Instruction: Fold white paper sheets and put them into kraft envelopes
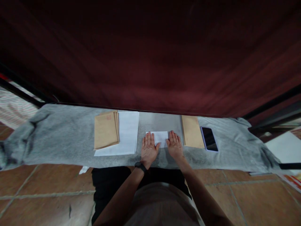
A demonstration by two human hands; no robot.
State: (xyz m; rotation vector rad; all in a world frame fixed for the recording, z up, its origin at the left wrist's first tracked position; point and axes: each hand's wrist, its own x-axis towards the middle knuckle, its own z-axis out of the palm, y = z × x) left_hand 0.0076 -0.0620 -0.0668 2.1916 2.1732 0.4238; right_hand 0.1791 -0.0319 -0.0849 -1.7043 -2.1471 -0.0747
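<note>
A small white rectangle of paper point(161, 138), which looks folded, lies flat in front of me. My left hand point(149, 150) rests flat with fingers stretched out over its left end. At its right end my right hand point(174, 146) lies flat, fingers extended, the thumb at the paper's edge. To the left, several brown envelopes point(106, 131) are stacked over part of a pile of white paper sheets point(129, 131). Just right of my right hand is another brown envelope point(193, 131); whether more lie under it I cannot tell.
A phone point(209, 139) in a pale purple case lies right of the right-hand envelope. Grey cloth point(70, 135) covers the narrow table. A dark red curtain point(150, 62) hangs along the far edge, with dark metal bars point(275, 105) at both sides.
</note>
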